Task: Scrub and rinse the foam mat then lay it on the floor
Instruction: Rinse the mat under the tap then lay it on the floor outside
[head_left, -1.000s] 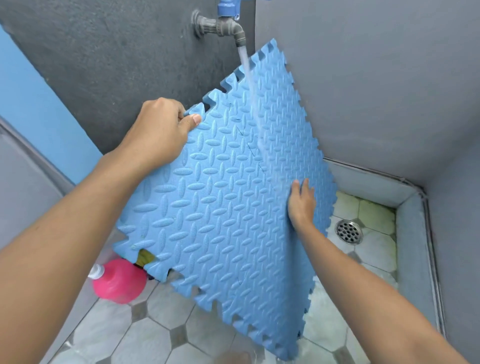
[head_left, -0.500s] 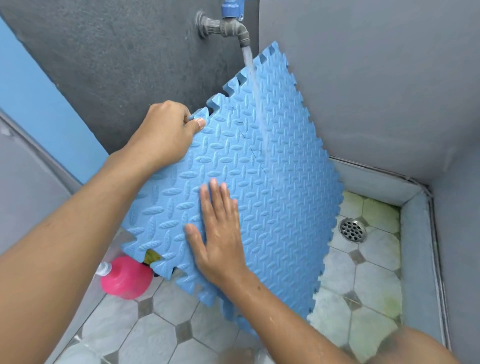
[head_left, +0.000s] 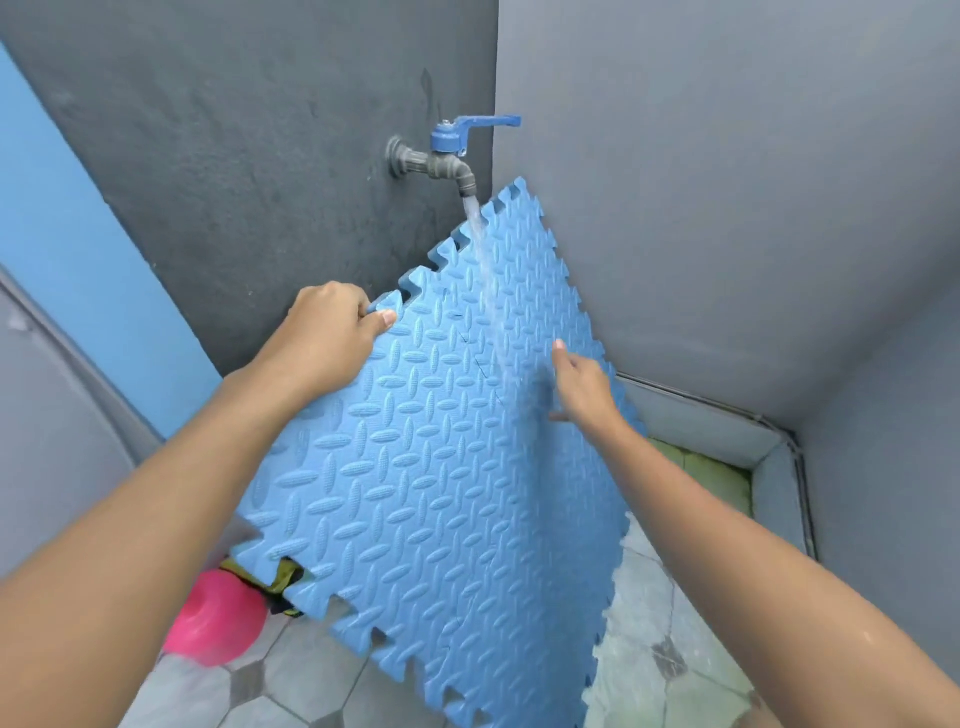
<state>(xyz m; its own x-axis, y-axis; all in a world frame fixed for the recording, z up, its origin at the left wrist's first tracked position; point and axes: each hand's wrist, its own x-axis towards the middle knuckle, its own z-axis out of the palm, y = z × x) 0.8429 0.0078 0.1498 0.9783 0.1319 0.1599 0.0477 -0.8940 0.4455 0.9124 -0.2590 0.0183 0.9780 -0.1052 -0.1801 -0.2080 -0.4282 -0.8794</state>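
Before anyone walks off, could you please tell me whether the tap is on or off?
On. A stream of water runs from the tap spout down the foam mat.

Pink bottle: mostly hidden behind mat.
Right hand: blurred.
Mat's bottom corner: cut off by frame.

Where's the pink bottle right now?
Head view, lower left: the pink bottle lies on the tiled floor, partly hidden behind the lower-left corner of the blue foam mat and beneath the left forearm.
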